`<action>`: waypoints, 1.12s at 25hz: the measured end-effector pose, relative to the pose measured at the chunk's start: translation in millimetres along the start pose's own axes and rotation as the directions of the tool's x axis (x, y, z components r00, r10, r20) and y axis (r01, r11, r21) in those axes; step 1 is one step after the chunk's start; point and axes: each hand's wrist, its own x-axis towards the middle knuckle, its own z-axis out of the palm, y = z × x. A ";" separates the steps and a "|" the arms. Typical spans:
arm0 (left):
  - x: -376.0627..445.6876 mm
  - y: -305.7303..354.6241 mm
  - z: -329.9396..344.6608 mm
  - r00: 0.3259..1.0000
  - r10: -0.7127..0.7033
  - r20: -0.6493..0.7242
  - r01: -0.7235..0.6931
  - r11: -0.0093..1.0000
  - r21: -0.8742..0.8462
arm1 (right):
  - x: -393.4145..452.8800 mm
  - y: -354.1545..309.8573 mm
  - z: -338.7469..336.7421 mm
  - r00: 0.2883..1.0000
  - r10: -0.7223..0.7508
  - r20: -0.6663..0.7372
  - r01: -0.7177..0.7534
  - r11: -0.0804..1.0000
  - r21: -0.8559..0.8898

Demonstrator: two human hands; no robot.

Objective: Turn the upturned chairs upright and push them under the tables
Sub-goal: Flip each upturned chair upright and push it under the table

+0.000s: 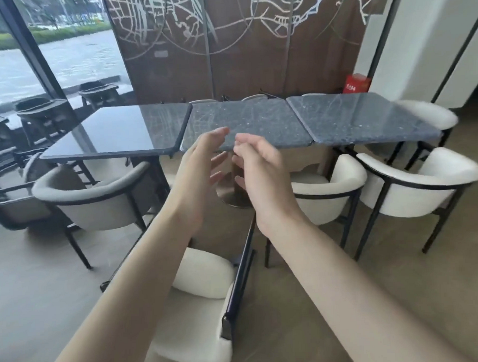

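Loosely spread, the fingers (218, 154) of the left hand (197, 179) and the half-curled ones of the right hand (262, 174) hold nothing, raised close together before the near edge of the middle dark stone surface (246, 123). Below the forearms a white chair (201, 312) lies tipped over on the wooden floor (398, 278). Upright chairs (419, 185) stand at the right, a grey one (97, 196) at the left. Behind are a brown patterned wall (241, 45) and a window (65, 51).
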 end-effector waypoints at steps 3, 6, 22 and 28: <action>-31.0 -16.1 -4.5 0.997 -0.061 0.054 0.063 0.998 -0.032 | -35.7 10.2 -12.8 0.995 0.041 -0.095 -0.042 0.999 -0.018; -69.5 -28.1 -18.7 0.993 -0.073 0.093 0.073 0.997 0.010 | -74.5 24.5 -7.8 0.987 0.058 -0.149 -0.051 0.997 0.048; -167.7 -60.2 -149.0 0.967 -0.226 0.122 0.240 0.964 -0.117 | -180.6 76.4 84.1 0.930 0.183 -0.318 -0.117 0.970 0.214; -143.2 -96.8 -230.9 0.897 -0.400 0.189 0.415 0.909 -0.046 | -156.5 135.2 193.1 0.876 0.329 -0.353 -0.219 0.923 0.317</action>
